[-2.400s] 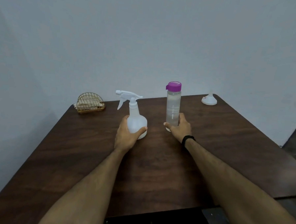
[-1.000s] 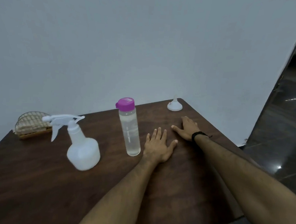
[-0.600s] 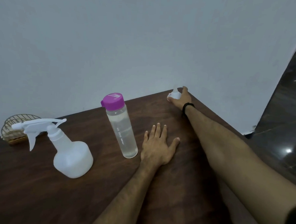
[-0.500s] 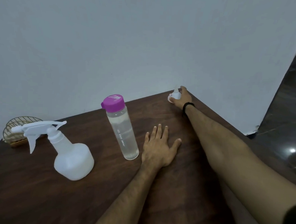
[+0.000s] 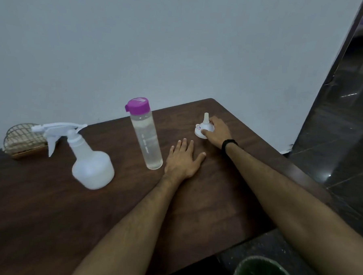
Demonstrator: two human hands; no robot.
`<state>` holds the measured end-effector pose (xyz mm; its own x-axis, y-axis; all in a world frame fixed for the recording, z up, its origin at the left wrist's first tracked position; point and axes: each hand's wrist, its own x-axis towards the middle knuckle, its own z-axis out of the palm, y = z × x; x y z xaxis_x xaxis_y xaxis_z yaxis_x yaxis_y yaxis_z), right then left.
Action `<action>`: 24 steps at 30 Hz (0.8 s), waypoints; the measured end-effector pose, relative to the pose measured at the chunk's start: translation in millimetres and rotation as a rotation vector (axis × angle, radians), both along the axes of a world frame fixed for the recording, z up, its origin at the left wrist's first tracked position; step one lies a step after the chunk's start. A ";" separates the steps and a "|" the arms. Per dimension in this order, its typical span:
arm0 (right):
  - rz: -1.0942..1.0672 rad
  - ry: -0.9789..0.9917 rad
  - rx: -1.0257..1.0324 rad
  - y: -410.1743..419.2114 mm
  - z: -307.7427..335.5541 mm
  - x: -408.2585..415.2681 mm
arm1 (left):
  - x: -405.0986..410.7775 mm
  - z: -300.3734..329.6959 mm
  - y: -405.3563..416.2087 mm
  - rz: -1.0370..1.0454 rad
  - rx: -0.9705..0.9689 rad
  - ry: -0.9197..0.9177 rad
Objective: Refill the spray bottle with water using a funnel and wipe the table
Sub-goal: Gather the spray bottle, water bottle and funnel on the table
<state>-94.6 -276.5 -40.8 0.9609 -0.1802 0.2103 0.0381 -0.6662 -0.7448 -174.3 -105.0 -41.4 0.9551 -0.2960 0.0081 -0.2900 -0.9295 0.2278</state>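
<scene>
- Far left of frame: wire basket (image 5: 21, 138) sits on the dark wood surface (image 5: 36, 209) by the back edge, something pale inside, can't tell what.
- Left-centre: white spray bottle (image 5: 85, 156) upright on the surface, trigger head on, nozzle pointing left toward the basket. Slightly blurred.
- Centre: clear water bottle (image 5: 146, 135) with a purple cap, upright, water inside, cap closed. Apart from the spray bottle.
- Just right of the water bottle: your left hand (image 5: 183, 160) lies flat, palm down on the surface, fingers spread, released, grasping nothing. Near the bottle base; can't tell if it touches it.
- Right of centre, upper part of the surface: white funnel (image 5: 204, 129) upside down, wide mouth on the wood, spout pointing up.
- Your right hand (image 5: 216, 130) is closed around the funnel's wide rim from the right, thumb on the near edge; black band on the wrist.
- Lower right corner: green bin (image 5: 261, 274) on the dark floor, beside the surface edge.
</scene>
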 end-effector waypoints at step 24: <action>0.564 -0.063 0.122 189.1 8.9 -193.2 | -148.4 14.8 183.7 0.043 -0.701 -0.083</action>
<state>-287.8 -87.4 -31.9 0.9015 0.3299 0.2801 0.4092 -0.4393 -0.7997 -322.7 78.7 -26.6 0.9538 -0.1563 0.2566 -0.2988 -0.5831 0.7555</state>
